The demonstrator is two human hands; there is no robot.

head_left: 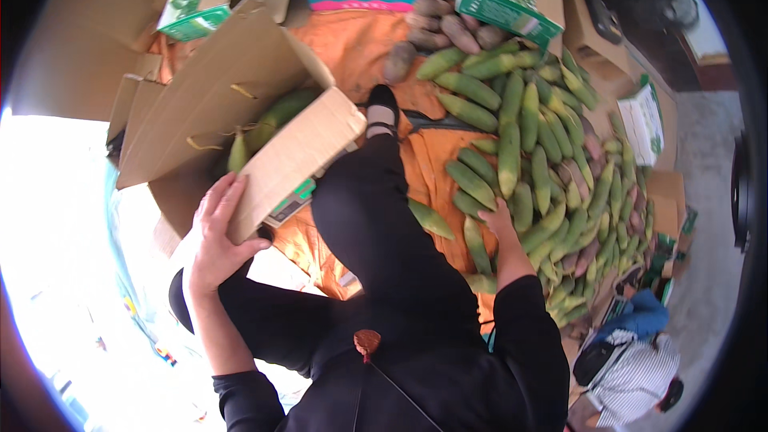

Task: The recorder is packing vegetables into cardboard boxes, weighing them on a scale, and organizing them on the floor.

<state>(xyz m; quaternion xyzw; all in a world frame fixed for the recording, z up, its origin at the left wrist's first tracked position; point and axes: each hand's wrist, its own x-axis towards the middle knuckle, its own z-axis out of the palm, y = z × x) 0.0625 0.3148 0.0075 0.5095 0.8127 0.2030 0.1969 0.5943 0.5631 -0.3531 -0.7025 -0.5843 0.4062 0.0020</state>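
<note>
A brown cardboard box (296,156) stands open on the left with its flaps up. Green radishes (276,120) with dry stalks lie inside it, partly hidden by the near flap. My left hand (214,232) is closed over the near end of that flap, fingers on top and thumb spread below. To the right, a large heap of green radishes (510,148) covers an orange sheet (432,160). At the heap's near-left side my right hand (500,224) is closed at a green radish (470,184), its fingers partly hidden.
Beneath the box, part of a scale (292,200) with a green display shows. Reddish-brown tubers (460,32) lie at the back. Printed cartons (512,0) stand behind them. A person in a striped shirt (636,376) is at lower right. My shoe (382,104) rests between box and heap.
</note>
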